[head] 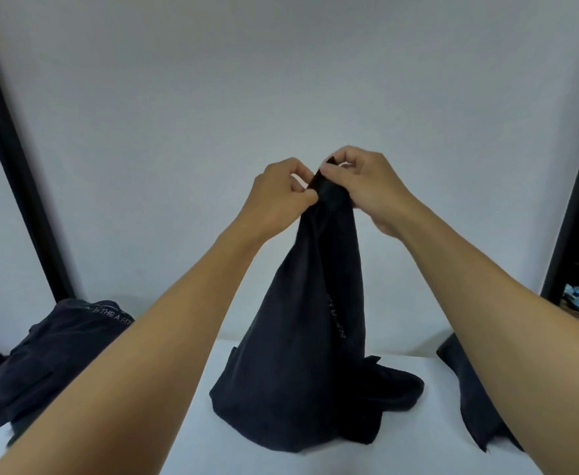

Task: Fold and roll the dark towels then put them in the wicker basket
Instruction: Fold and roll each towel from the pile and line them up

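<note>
Left hand: the left hand (283, 193) is being pinched onto the top edge of the held towel (302, 354).
Right hand: the right hand (363, 183) is being pinched onto the same edge, just beside the left.
Held towel: it is being hung below the grip, its lower end being rested on the white table (185, 437).
Other towels: one dark towel (51, 358) is being left lying down-left of the grip, another towel (469, 395) down-right.

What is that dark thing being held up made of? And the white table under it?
The dark towel looks like soft, matte cloth, probably cotton terry. It hangs limp in long folds and its edges look a bit fuzzy. The table looks smooth and white with a faint sheen. It may be laminate or painted board, but the picture can't settle which.
</note>
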